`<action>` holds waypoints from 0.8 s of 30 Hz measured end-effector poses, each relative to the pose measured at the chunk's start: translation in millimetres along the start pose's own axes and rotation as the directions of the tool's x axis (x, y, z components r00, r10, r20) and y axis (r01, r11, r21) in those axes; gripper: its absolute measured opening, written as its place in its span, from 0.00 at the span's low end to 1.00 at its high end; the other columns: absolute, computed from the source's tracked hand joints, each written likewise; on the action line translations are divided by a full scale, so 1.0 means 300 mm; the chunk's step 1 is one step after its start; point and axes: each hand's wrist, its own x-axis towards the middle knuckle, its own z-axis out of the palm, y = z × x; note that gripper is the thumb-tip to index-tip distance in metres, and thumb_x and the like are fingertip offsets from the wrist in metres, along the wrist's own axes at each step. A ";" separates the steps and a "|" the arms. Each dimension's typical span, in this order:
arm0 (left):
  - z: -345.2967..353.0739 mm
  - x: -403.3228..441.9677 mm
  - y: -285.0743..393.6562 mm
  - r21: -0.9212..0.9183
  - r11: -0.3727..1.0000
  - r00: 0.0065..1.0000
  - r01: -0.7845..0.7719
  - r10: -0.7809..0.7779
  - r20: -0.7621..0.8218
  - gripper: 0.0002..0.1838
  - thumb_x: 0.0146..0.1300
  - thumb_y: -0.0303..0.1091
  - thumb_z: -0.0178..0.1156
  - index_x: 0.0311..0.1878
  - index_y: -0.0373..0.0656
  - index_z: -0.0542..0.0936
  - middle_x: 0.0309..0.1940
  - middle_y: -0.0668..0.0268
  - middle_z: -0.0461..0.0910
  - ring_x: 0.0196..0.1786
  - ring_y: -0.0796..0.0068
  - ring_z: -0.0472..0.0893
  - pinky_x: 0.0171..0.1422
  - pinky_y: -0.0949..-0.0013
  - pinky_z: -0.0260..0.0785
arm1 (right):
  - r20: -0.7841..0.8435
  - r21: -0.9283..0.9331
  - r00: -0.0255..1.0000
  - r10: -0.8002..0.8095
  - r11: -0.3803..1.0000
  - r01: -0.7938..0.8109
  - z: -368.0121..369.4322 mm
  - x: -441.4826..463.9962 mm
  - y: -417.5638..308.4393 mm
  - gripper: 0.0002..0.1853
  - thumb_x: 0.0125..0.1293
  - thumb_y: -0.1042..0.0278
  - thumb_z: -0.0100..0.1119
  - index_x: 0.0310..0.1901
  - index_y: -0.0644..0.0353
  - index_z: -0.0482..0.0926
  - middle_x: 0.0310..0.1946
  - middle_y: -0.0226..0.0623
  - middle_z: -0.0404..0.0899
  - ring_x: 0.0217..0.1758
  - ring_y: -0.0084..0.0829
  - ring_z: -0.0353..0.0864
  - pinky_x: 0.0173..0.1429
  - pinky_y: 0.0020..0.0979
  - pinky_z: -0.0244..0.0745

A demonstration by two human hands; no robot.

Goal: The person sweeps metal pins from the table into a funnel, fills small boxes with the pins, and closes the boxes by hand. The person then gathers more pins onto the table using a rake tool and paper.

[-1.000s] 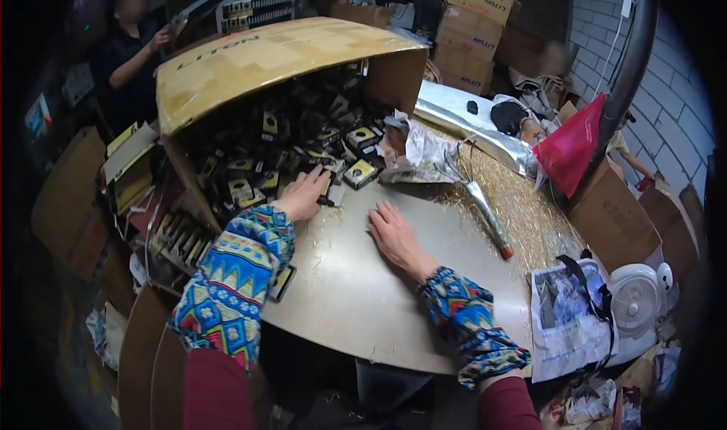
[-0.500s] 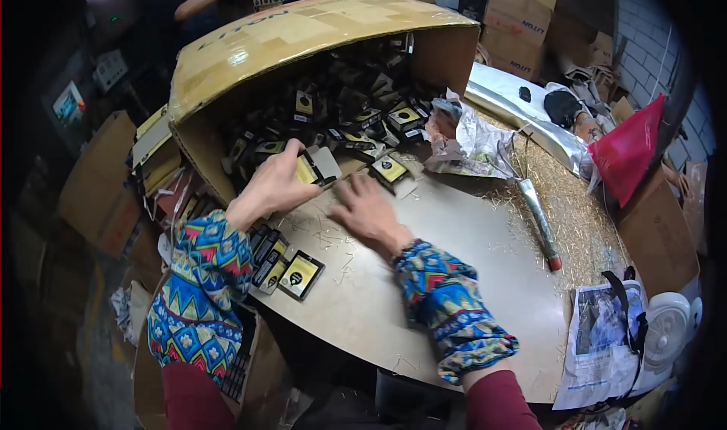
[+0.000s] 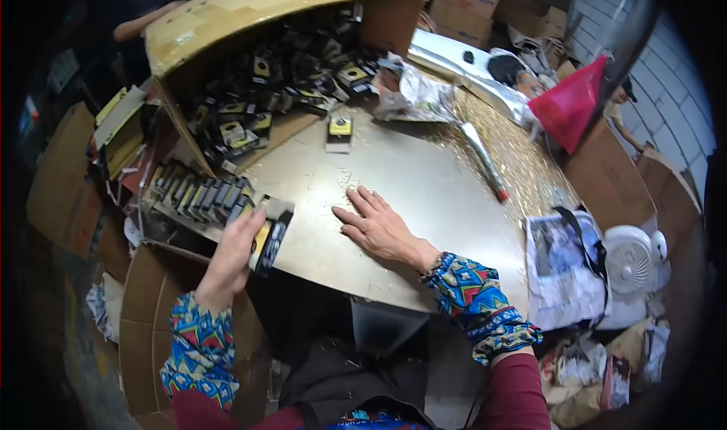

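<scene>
My left hand (image 3: 231,259) is closed around several small black-and-yellow boxes (image 3: 265,240) at the table's near left edge. Fingers apart, my right hand (image 3: 382,229) lies palm down on the pale tabletop (image 3: 447,225), holding nothing I can see. Just past its fingertips are thin golden slivers (image 3: 344,180). A single black-and-yellow box (image 3: 339,131) sits farther back on the table. To the left, beside the held boxes, similar boxes stand in a row (image 3: 201,195).
A large cardboard carton (image 3: 227,17) lies on its side, full of jumbled boxes (image 3: 295,78). Crumpled newspaper (image 3: 416,93), a silver tube with a red end (image 3: 485,161), a pink bag (image 3: 568,104) and a white fan (image 3: 630,259) are on the right. Another person's arm (image 3: 148,25) shows behind the carton.
The view has shifted down and right. My left hand has moved from the carton's opening to the near left edge with boxes. My right hand has drawn back from the single box.
</scene>
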 end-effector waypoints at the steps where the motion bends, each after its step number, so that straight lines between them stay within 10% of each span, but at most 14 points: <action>1: 0.004 -0.042 -0.060 -0.085 0.993 0.996 0.080 -0.077 0.034 0.15 0.79 0.45 0.53 0.53 0.44 0.77 0.28 0.75 0.79 0.34 0.86 0.82 0.37 0.80 0.77 | 0.000 -0.005 1.000 0.030 1.000 -0.030 -0.020 -0.061 -0.012 0.23 0.78 0.52 0.49 0.70 0.47 0.73 0.75 0.54 0.62 0.79 0.57 0.56 0.81 0.52 0.52; 8: 0.002 -0.292 -0.510 -0.301 0.851 0.898 0.430 -0.368 0.242 0.14 0.81 0.41 0.46 0.64 0.53 0.70 0.54 0.69 0.79 0.55 0.71 0.82 0.52 0.49 0.82 | -0.177 0.275 0.944 0.279 0.935 -0.225 -0.111 -0.356 -0.014 0.22 0.73 0.55 0.58 0.66 0.48 0.78 0.73 0.57 0.63 0.77 0.62 0.59 0.80 0.54 0.53; 13: 0.092 -0.393 -0.757 0.068 0.835 0.832 0.546 -0.550 0.069 0.14 0.70 0.35 0.64 0.57 0.46 0.78 0.43 0.69 0.81 0.43 0.83 0.79 0.40 0.75 0.73 | -0.201 0.048 0.948 0.246 0.969 -0.242 -0.073 -0.274 -0.076 0.27 0.73 0.47 0.57 0.69 0.49 0.75 0.73 0.61 0.62 0.77 0.62 0.59 0.79 0.54 0.54; 15: 0.139 -0.383 -0.906 0.194 0.888 0.834 0.417 -0.458 0.308 0.17 0.67 0.32 0.67 0.57 0.42 0.78 0.46 0.68 0.82 0.46 0.81 0.80 0.46 0.75 0.74 | -0.171 -0.038 0.968 0.181 0.981 -0.190 -0.037 -0.237 -0.145 0.28 0.73 0.46 0.54 0.69 0.49 0.73 0.71 0.58 0.65 0.76 0.59 0.61 0.78 0.54 0.56; 24: 0.300 -0.501 -0.805 -0.216 0.778 0.807 0.590 -0.578 0.123 0.16 0.66 0.25 0.65 0.56 0.41 0.75 0.44 0.64 0.82 0.45 0.77 0.83 0.43 0.71 0.78 | -0.224 -0.053 0.895 0.387 0.912 -0.407 -0.012 -0.389 -0.488 0.23 0.70 0.57 0.60 0.62 0.59 0.77 0.68 0.56 0.68 0.73 0.60 0.64 0.75 0.56 0.61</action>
